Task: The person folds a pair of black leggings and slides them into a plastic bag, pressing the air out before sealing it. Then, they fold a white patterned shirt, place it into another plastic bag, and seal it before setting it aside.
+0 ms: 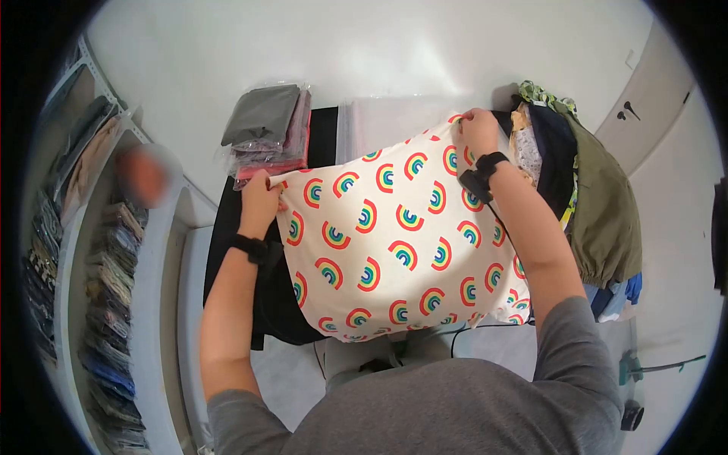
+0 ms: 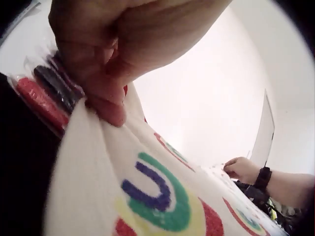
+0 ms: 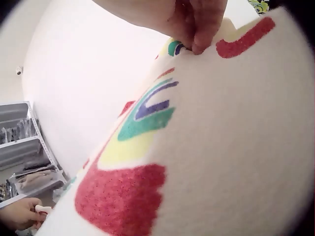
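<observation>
A cream cloth with rainbow prints (image 1: 387,235) is stretched between both hands over the black table, its lower edge hanging near the person's lap. The left hand (image 1: 261,206) pinches its upper left corner; in the left wrist view, the thumb and fingers (image 2: 110,110) grip a fold of the fabric (image 2: 98,162). Farther up and to the right, the right hand (image 1: 479,133) pinches the upper right part of the cloth. Fingertips (image 3: 199,46) close on the edge of the fabric (image 3: 236,123) in the right wrist view.
Bagged folded garments (image 1: 262,125) are stacked at the table's back left. Clear plastic bags (image 1: 387,121) lie behind the cloth. Loose clothes, including an olive garment (image 1: 607,205), heap over the right side. A shelf (image 1: 163,250) with packed clothing stands at left.
</observation>
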Demonstrator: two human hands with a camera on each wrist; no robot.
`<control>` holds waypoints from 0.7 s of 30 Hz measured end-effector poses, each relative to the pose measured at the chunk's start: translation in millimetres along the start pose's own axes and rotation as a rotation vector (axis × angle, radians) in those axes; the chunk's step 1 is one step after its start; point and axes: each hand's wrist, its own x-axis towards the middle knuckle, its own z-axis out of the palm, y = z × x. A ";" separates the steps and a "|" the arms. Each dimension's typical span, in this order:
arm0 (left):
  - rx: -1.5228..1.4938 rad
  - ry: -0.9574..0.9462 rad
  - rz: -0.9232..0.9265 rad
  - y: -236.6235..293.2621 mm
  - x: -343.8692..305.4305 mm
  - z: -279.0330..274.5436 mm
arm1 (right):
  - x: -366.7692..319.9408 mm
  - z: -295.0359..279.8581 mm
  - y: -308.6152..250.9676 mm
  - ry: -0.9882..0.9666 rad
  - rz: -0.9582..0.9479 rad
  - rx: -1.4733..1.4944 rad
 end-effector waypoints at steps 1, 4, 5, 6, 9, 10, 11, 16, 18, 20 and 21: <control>0.024 0.016 -0.008 -6.0 5.2 9.9 | -0.7 6.5 1.8 -0.001 0.040 -0.017; 0.123 -0.042 -0.125 -16.0 9.2 28.1 | -9.5 30.2 20.0 0.002 0.102 -0.020; 0.323 -0.061 -0.064 -42.8 15.5 37.3 | -11.0 37.9 31.7 -0.140 0.163 -0.091; 0.521 -0.081 -0.001 -70.0 18.5 45.2 | -17.7 39.6 41.4 -0.141 0.167 -0.090; 0.406 -0.097 -0.139 -45.1 11.9 29.0 | -24.7 37.1 53.9 -0.503 0.126 -0.022; 0.349 -0.118 -0.199 -34.4 6.7 24.8 | -27.5 21.5 48.0 -0.513 0.142 -0.025; 0.310 -0.113 -0.198 -43.7 8.2 18.2 | -29.8 -1.7 37.8 -0.588 0.089 0.104; -0.073 -0.167 -0.102 9.8 -95.9 -37.4 | -92.3 -156.5 -0.6 -0.660 0.016 0.196; -0.100 -0.271 -0.203 8.2 -148.3 -52.0 | -135.6 -194.8 25.4 -0.541 0.152 0.268; -0.237 -0.303 -0.379 -2.6 -196.9 -48.6 | -183.8 -222.4 59.7 -0.413 0.411 0.276; -0.241 -0.310 -0.447 -11.9 -216.4 -44.1 | -207.5 -232.7 72.5 -0.358 0.516 0.137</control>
